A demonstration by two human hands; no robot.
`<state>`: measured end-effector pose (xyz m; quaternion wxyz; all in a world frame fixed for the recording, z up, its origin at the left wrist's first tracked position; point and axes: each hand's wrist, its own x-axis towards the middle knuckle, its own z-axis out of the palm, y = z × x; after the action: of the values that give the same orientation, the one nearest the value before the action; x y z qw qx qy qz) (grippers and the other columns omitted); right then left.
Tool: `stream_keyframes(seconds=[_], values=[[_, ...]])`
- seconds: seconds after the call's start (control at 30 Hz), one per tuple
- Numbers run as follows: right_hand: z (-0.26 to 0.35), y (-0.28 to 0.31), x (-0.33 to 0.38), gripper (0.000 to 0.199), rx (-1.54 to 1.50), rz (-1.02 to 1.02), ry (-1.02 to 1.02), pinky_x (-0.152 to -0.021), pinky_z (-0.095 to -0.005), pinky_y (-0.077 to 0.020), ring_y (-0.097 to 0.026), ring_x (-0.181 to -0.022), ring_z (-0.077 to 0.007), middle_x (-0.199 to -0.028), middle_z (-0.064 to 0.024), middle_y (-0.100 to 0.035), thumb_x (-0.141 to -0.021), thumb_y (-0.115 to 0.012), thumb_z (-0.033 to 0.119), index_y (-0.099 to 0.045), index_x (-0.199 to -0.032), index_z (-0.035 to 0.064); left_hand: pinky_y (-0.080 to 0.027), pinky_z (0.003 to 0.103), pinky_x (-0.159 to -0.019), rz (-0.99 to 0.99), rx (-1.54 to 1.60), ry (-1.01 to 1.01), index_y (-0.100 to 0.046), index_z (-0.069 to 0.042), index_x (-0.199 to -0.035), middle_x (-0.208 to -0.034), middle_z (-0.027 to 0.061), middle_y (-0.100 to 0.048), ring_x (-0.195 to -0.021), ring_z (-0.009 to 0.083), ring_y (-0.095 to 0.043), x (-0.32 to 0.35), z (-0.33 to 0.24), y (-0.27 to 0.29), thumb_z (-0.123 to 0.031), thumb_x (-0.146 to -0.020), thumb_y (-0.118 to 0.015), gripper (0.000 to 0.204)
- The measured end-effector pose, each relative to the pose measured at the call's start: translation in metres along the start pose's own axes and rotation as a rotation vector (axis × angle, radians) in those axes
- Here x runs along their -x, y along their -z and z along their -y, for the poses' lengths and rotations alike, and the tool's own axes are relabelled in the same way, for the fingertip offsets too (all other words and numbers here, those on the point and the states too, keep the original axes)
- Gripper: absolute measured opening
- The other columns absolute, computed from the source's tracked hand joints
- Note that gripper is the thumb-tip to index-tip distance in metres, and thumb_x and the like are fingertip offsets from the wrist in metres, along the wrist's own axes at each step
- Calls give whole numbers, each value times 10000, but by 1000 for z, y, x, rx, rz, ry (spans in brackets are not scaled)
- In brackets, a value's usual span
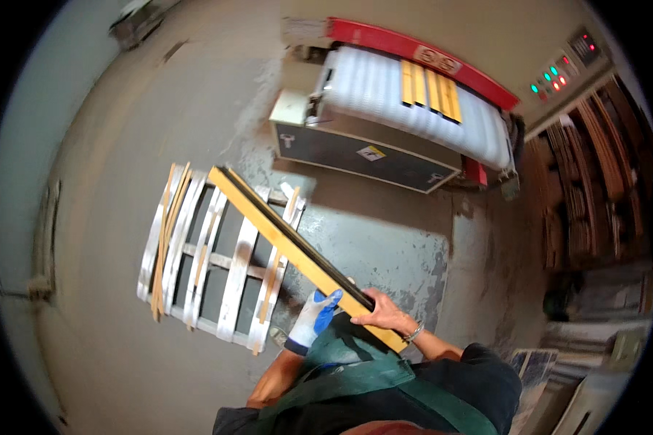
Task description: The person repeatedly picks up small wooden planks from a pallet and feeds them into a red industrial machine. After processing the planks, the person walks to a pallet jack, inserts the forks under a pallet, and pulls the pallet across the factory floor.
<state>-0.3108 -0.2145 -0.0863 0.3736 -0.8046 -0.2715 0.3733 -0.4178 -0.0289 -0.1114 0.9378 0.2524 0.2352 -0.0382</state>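
Slanting from my body out over the pallet is a bundle of long wooden strips (283, 243), yellow on the broad face and black along the edges. My left hand (316, 316), in a white glove with blue on its fingers, is closed around the bundle's near part from the left. On the other side my bare right hand (384, 312), a bracelet at its wrist, grips the strips close to their near end. Part of each hand's fingers is hidden behind the wood. A pale slatted pallet (232, 293) lies on the floor under the bundle's far half, with several thin loose sticks (168, 239) on it.
Ahead stands a machine with a white ridged conveyor bed (370, 83), several yellow strips (432, 90) lying on it, and a red guard bar (399, 43) behind. Lit buttons (555, 76) show on its panel. Stacked dark boards (588, 174) fill the right side; a wall bounds the left.
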Motion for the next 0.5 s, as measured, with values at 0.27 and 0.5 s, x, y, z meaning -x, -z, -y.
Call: stream_keyframes(seconds=[0.27, 0.5], values=[[-21, 101, 77, 900, -101, -417, -44, -1002, -407, -457, -581, -1177, -362, -1243, -258, -588, -689, -857, 362, -447, -1377, -47, -468, 267, -824, 116, -618, -155, -632, 10, -1136, -1017, 20, -644, -924, 100, -571, -89, 9, -152, -181, -902, -713, 312], [-75, 105, 105, 586, -319, -412, -118, -826, -348, -502, -616, -907, -234, -1001, -140, -640, -729, -750, 220, -555, -1217, -41, -484, 275, -834, 183, -940, -91, -623, 25, -1188, -980, 44, -660, -909, 105, -581, -146, 23, -229, -269, -966, -643, 369]])
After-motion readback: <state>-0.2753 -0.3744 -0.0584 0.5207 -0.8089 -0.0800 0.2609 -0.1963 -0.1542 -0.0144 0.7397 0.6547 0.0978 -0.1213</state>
